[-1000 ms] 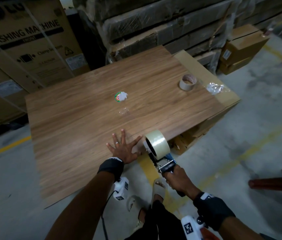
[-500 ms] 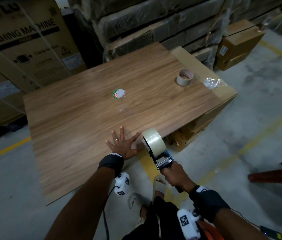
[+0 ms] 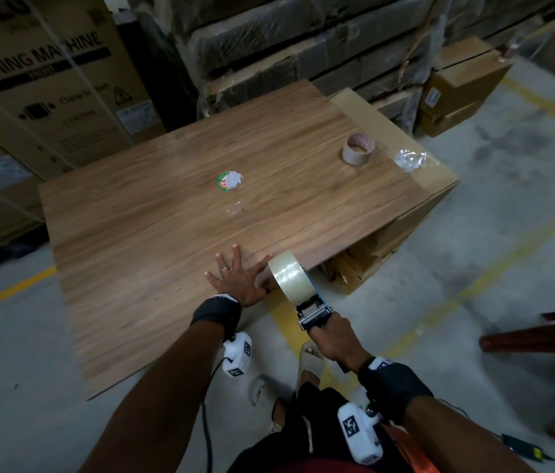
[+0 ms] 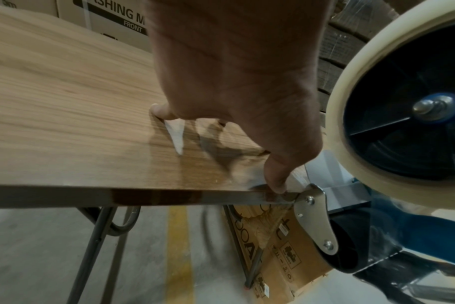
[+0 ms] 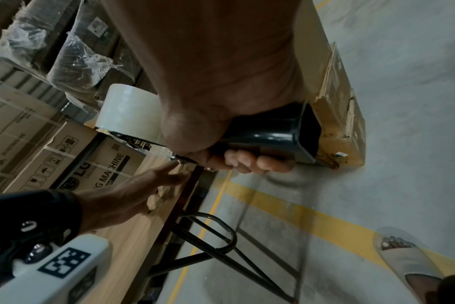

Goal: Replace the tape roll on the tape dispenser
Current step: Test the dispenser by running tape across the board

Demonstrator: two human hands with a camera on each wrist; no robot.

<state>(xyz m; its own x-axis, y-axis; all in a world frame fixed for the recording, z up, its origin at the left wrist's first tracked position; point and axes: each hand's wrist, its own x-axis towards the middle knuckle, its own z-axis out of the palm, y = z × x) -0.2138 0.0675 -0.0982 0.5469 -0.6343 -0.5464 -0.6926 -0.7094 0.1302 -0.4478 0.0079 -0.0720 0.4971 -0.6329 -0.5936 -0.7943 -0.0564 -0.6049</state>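
Note:
My right hand (image 3: 334, 339) grips the black handle (image 5: 273, 131) of the tape dispenser (image 3: 313, 312) at the table's near edge. A full roll of clear tape (image 3: 291, 278) sits on its hub. My left hand (image 3: 238, 281) lies flat on the wooden table (image 3: 132, 250) with its fingers spread. Its thumb presses at the edge beside the dispenser's metal plate (image 4: 314, 216). A shiny patch, seemingly clear tape, lies on the wood under that hand. A nearly bare cardboard tape core (image 3: 357, 150) stands at the table's far right.
A round green and red label (image 3: 229, 181) lies mid-table, and crumpled clear wrap (image 3: 409, 160) lies at the far right corner. Cardboard boxes (image 3: 456, 87) and wrapped stacks ring the table. My sandalled foot (image 5: 403, 259) stands on the concrete floor by a yellow line.
The dispenser has edged a little closer to my left thumb. My left hand stays flat on the table in the same spot.

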